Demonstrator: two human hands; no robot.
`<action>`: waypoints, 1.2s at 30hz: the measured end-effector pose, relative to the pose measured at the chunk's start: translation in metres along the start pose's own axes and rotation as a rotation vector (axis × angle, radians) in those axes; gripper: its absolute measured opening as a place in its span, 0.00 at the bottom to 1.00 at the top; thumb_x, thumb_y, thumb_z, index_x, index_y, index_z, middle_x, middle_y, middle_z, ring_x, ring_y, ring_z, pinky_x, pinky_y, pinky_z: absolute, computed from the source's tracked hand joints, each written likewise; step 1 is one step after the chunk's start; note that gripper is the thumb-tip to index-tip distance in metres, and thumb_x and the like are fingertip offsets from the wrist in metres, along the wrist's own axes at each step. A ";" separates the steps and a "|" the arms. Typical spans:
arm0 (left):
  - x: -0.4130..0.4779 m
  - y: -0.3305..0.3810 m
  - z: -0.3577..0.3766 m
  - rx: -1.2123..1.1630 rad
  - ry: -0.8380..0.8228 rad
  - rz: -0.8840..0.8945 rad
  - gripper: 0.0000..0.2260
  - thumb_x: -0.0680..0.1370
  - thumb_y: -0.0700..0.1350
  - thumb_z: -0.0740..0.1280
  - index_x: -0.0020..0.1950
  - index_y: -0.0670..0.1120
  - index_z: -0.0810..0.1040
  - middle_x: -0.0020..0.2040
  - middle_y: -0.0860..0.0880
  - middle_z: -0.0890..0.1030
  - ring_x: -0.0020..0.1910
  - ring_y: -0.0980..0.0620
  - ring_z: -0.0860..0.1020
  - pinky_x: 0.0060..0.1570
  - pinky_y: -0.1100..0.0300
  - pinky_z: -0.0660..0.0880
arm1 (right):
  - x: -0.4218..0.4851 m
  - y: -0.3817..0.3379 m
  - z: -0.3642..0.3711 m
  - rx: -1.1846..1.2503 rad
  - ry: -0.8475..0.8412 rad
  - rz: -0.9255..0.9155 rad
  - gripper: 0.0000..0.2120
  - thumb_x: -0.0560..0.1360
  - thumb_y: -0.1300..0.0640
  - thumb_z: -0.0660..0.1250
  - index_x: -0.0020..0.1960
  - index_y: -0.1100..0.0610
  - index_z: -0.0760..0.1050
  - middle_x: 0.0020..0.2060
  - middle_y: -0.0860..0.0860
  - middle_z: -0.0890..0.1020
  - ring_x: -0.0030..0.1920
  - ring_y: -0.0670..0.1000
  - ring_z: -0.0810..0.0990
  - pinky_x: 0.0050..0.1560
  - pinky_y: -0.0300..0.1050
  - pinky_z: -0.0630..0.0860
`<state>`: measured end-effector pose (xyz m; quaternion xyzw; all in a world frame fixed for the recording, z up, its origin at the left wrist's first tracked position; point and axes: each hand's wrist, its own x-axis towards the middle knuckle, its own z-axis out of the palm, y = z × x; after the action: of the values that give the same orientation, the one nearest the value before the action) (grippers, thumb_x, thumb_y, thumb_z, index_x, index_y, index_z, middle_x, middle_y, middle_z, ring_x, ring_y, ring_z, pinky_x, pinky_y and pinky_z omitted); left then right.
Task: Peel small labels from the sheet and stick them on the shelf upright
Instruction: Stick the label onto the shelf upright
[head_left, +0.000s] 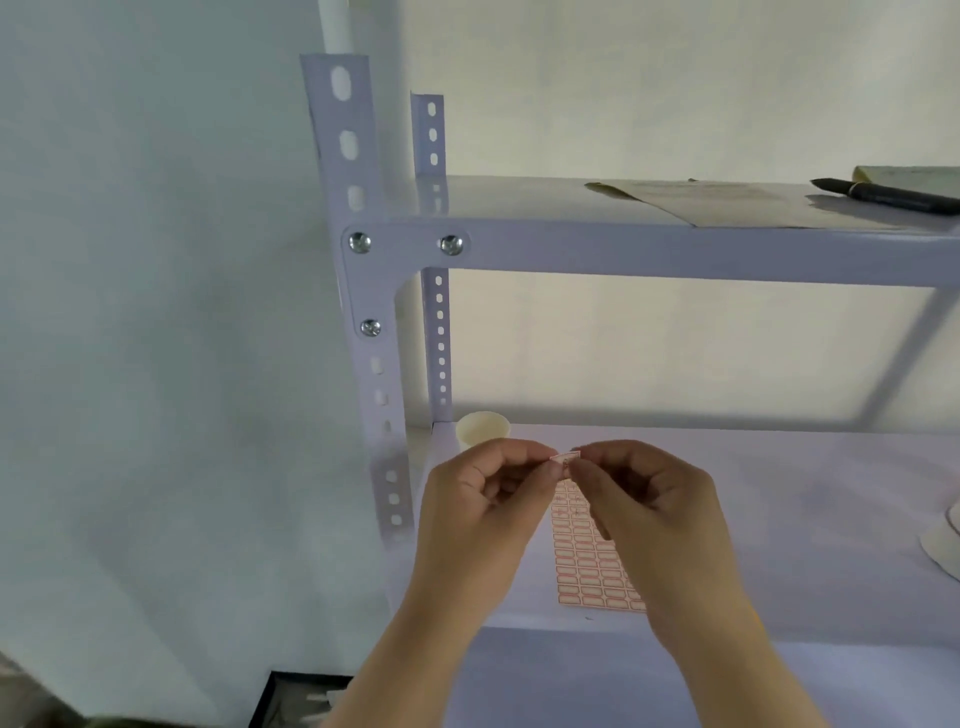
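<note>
A sheet of small red-bordered labels (589, 558) lies flat on the lower shelf board (779, 519), partly hidden under my hands. Both hands meet above it. My left hand (483, 514) and my right hand (649, 512) pinch one small label (566, 459) between their fingertips, just above the sheet's far end. The white perforated front upright (363, 291) of the shelf stands to the left of my hands, with oval holes and three bolts at the joint.
A paper cup (482, 428) stands at the back left of the lower shelf, behind my hands. On the upper shelf (675, 249) lie a brown paper sheet (727, 202) and a black pen (888, 195). A white object (943, 540) sits at the right edge.
</note>
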<state>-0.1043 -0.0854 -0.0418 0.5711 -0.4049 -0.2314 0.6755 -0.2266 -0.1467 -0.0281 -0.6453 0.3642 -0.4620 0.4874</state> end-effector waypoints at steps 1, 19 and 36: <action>-0.004 0.002 0.000 0.021 0.009 0.000 0.04 0.75 0.37 0.73 0.45 0.45 0.86 0.41 0.50 0.89 0.42 0.56 0.86 0.45 0.67 0.79 | -0.002 0.000 -0.002 0.002 -0.022 0.002 0.10 0.75 0.62 0.70 0.38 0.51 0.85 0.21 0.42 0.77 0.24 0.44 0.70 0.27 0.32 0.68; -0.009 0.031 -0.074 0.105 0.186 0.161 0.04 0.75 0.39 0.73 0.42 0.47 0.85 0.37 0.53 0.87 0.35 0.59 0.82 0.37 0.70 0.76 | -0.029 -0.033 0.073 0.032 -0.033 -0.179 0.07 0.75 0.57 0.72 0.38 0.49 0.84 0.24 0.46 0.79 0.26 0.47 0.67 0.28 0.40 0.66; 0.031 0.035 -0.118 0.113 0.213 0.270 0.05 0.73 0.38 0.76 0.44 0.48 0.88 0.38 0.55 0.88 0.36 0.59 0.85 0.40 0.68 0.79 | -0.015 -0.047 0.126 -0.117 0.138 -0.305 0.06 0.75 0.57 0.72 0.43 0.46 0.84 0.36 0.40 0.85 0.32 0.46 0.81 0.33 0.35 0.76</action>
<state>0.0039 -0.0320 -0.0019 0.5700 -0.4161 -0.0537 0.7064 -0.1103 -0.0844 0.0013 -0.6869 0.3209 -0.5519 0.3472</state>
